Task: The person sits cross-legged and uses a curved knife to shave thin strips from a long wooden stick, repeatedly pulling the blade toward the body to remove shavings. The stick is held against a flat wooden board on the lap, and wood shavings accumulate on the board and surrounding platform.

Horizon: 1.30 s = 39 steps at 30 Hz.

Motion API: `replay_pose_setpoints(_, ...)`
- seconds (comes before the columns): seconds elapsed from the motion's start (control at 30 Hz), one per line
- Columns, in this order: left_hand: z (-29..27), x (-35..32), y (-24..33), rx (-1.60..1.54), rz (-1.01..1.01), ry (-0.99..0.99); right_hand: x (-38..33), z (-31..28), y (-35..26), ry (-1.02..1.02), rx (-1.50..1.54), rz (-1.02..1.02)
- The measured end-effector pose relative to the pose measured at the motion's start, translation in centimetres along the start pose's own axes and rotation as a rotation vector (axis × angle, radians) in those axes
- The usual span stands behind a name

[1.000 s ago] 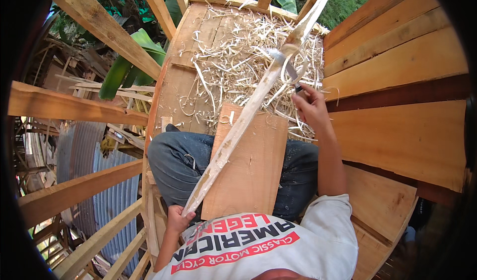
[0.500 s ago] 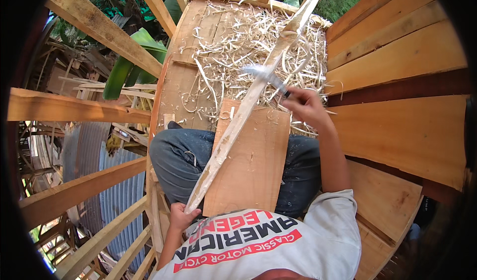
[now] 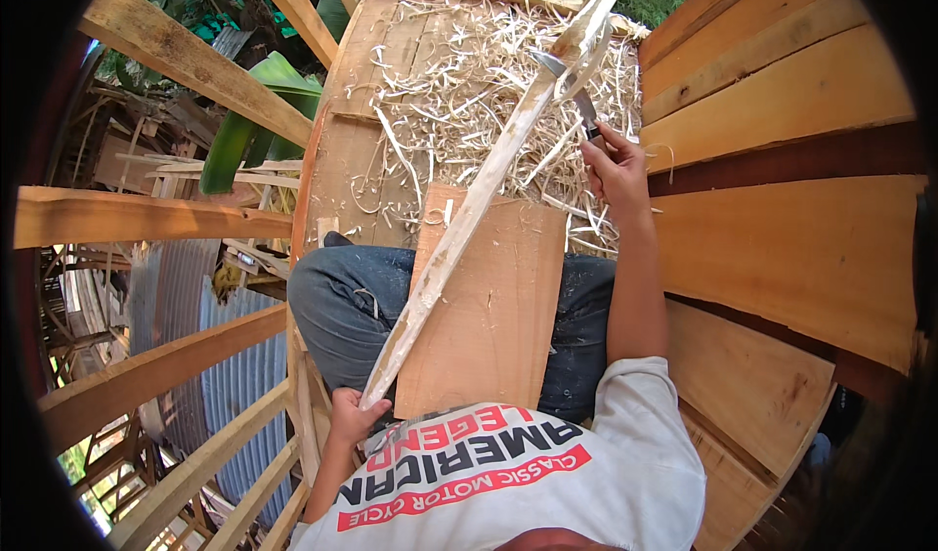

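A long pale stick (image 3: 455,241), stripped of bark in most places, slants from my waist up to the far right. My left hand (image 3: 353,416) is closed round its near end. In my right hand (image 3: 619,168) is the dark handle of a knife (image 3: 585,108). The knife's curved blade lies against the stick's far part, just below a knot, where a curl of shaved wood stands up. A flat wooden board (image 3: 484,302) rests across my lap, under the stick.
Pale shavings (image 3: 489,92) cover much of the plank floor (image 3: 347,150) ahead. Wooden slats (image 3: 156,214) form a railing at left, with corrugated sheets (image 3: 239,395) beyond. Wide planks (image 3: 782,268) wall the right side. A banana leaf (image 3: 244,131) pokes in at upper left.
My right hand has moved farther away and slightly right, carrying the knife up along the stick toward the knot. My left hand still grips the near end.
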State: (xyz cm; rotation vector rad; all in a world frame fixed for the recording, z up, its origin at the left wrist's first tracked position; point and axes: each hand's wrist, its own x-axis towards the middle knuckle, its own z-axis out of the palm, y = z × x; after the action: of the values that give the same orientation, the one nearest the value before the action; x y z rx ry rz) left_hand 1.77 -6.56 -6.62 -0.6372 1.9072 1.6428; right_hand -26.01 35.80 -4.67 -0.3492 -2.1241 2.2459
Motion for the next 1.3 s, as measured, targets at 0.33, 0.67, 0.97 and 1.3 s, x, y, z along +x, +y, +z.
replay_pose_setpoints(0.33, -1.2, 0.2, -3.7, 0.083, 0.037, 0.039, -1.6, 1.9, 1.0, -0.229, 0.048, 0.05)
replay_pose_setpoints(0.67, -0.8, 0.0, -1.6, 0.067, 0.061, -0.008, -2.2, 0.9, -0.2, -0.219, 0.459, 0.195)
replay_pose_setpoints(0.97, 0.2, -0.2, 1.0, 0.092, 0.021, 0.005, -1.5, 1.2, 1.3, 0.034, 0.118, -0.043)
replay_pose_setpoints(1.3, -1.0, 0.0, -1.6, 0.055, -0.006, -0.009, -2.9, 0.6, -0.5, -0.43, 0.2, 0.314)
